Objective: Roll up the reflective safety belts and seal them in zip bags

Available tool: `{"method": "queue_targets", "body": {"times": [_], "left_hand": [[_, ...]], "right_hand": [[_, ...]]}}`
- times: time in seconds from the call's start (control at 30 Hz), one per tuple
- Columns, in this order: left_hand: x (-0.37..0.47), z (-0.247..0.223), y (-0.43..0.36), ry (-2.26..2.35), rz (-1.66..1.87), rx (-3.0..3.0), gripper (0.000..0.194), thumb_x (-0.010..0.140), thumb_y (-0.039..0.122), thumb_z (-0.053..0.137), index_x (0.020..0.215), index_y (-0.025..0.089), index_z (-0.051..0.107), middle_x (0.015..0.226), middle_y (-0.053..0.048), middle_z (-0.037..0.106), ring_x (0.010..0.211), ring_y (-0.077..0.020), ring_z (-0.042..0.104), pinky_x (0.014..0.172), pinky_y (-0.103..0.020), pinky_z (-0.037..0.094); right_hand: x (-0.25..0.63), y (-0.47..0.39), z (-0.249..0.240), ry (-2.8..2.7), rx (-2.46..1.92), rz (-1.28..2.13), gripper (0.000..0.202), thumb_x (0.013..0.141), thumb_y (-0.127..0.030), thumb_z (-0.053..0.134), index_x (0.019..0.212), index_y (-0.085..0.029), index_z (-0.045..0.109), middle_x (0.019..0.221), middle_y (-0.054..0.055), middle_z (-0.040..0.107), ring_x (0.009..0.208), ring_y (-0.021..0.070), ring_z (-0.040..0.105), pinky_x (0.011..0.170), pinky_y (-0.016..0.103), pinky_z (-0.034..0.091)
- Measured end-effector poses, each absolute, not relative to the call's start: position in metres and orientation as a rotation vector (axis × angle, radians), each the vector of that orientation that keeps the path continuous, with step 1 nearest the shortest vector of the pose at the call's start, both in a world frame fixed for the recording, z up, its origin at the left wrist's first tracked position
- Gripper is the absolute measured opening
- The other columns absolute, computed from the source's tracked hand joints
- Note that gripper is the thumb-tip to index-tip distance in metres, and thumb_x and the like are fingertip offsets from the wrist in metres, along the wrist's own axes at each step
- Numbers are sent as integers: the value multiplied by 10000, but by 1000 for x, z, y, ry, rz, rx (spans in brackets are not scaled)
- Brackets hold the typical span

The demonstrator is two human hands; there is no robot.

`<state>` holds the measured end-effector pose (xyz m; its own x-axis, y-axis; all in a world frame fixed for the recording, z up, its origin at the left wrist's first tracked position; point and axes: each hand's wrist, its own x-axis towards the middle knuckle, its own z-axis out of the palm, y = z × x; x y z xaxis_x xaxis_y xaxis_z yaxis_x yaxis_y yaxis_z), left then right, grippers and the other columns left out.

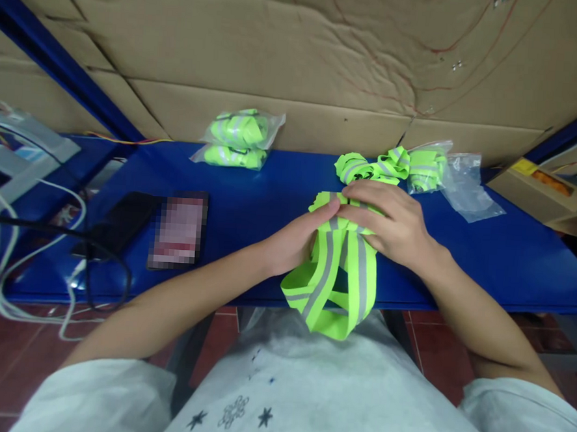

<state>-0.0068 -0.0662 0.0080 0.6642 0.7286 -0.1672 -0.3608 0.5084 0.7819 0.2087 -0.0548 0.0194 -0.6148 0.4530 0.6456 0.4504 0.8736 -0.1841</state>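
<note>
A neon yellow-green reflective strap (321, 270) with grey stripes lies bunched between my two hands near the front edge of the blue table. Its loose loops hang over that edge toward my shirt. My left hand (299, 239) grips the bundle from the left, thumb on top, its other fingers mostly hidden. From the right, my right hand (390, 219) lies over the top of the bundle with fingers curved round it. Just beyond my hands sit more rolled straps (357, 168) of the same kind, next to a bagged one (426, 167).
Clear bags with rolled straps (239, 135) stand at the back left. An unfilled plastic bag (471, 188) and an open cardboard box (539, 192) are at the right. A phone (179, 230), a black power bank (122, 222) and tangled white cables (3, 251) occupy the left.
</note>
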Motion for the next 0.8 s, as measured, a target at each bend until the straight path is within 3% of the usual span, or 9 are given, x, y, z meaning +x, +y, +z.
{"method": "queue_targets", "body": {"times": [0.17, 0.27, 0.37, 0.47, 0.57, 0.7, 0.8], "left_hand": [[-8, 4, -56, 590, 746, 805, 481, 859, 597, 777, 1155, 220, 737, 1100, -70, 791, 972, -253, 757, 850, -352, 592], [-12, 4, -56, 578, 789, 862, 466, 836, 535, 826, 1161, 216, 727, 1097, -76, 794, 963, -262, 768, 874, -377, 597], [-13, 5, -59, 549, 770, 893, 421, 795, 411, 887, 1124, 196, 736, 1077, -82, 800, 959, -263, 773, 916, -393, 594], [-12, 6, -61, 534, 788, 895, 408, 770, 323, 906, 1121, 194, 742, 1092, -77, 798, 999, -259, 767, 950, -392, 586], [-11, 6, -61, 512, 798, 903, 432, 745, 276, 921, 1130, 199, 741, 1093, -66, 793, 1014, -252, 759, 945, -380, 582], [-12, 5, -63, 541, 818, 888, 532, 708, 228, 939, 1176, 215, 688, 1088, -42, 771, 1008, -236, 742, 935, -376, 568], [-11, 5, -66, 583, 877, 832, 660, 684, 194, 946, 1251, 286, 620, 1081, 9, 746, 1008, -205, 723, 920, -350, 557]], "right_hand": [[207, -54, 23, -2480, -596, 394, 629, 960, -455, 668, 1516, -271, 436, 1632, 149, 418, 1577, 301, 337, 1278, 589, 337], [203, -59, 25, -2387, -691, 507, 495, 1059, -429, 501, 1528, -295, 413, 1711, 101, 309, 1637, 252, 211, 1333, 577, 232], [200, -64, 28, -2210, -776, 560, 509, 1090, -438, 407, 1584, -332, 348, 1746, 34, 251, 1650, 239, 175, 1351, 566, 210], [202, -61, 31, -2049, -796, 591, 670, 1004, -524, 601, 1598, -352, 344, 1731, 36, 285, 1619, 284, 275, 1313, 561, 327], [205, -52, 31, -1985, -815, 728, 896, 826, -565, 823, 1580, -333, 398, 1649, 80, 430, 1543, 319, 418, 1205, 545, 484], [207, -46, 29, -1981, -863, 1038, 710, 797, -558, 846, 1402, -271, 612, 1336, 71, 702, 1217, 287, 704, 986, 490, 639], [206, -48, 27, -1933, -867, 1129, 550, 790, -530, 858, 1236, -245, 710, 1067, 33, 771, 965, 253, 771, 853, 458, 678]]}}
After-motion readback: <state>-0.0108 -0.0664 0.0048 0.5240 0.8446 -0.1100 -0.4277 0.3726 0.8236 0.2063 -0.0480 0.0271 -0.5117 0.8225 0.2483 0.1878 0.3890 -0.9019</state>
